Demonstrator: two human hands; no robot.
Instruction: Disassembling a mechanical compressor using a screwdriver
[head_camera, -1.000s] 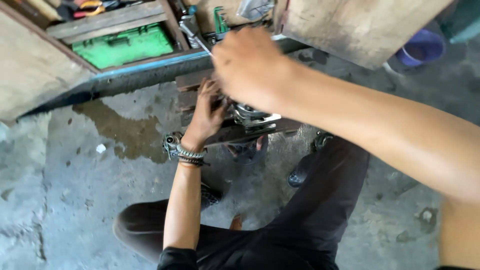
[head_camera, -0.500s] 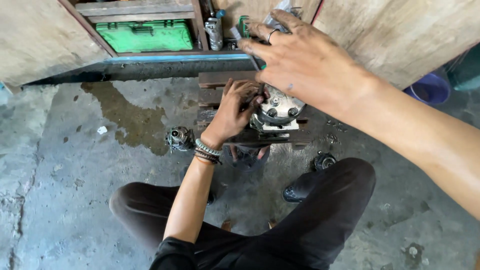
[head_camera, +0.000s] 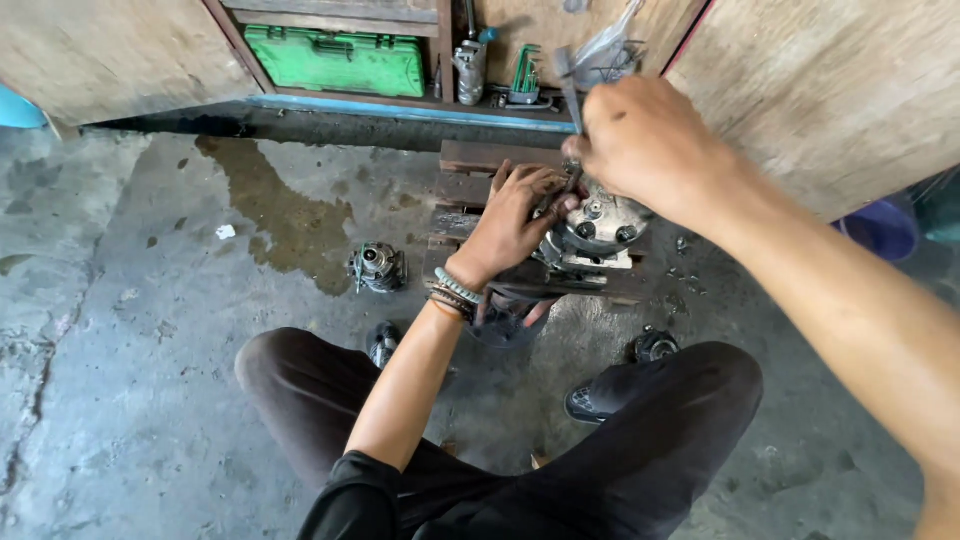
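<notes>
A grey metal machine part (head_camera: 605, 228) with round ports sits on a dark wooden block (head_camera: 478, 158) on the concrete floor, in front of my knees. My left hand (head_camera: 510, 215), beaded bracelets on its wrist, grips the part's left side. My right hand (head_camera: 650, 150) hovers just above the part, closed on a thin metal tool (head_camera: 566, 85) whose shaft sticks up past my fingers. The tool's lower end is hidden behind my hands.
A green tool case (head_camera: 335, 60) and a set of hex keys (head_camera: 525, 75) lie in the open cabinet behind. Round metal parts (head_camera: 378, 266) (head_camera: 655, 345) lie on the floor. A wet stain (head_camera: 285, 215) spreads at left. A blue bucket (head_camera: 885, 225) stands at right.
My right hand came down from the cabinet shelf to just above the machine part, now closed on a thin tool. My left hand stayed on the part.
</notes>
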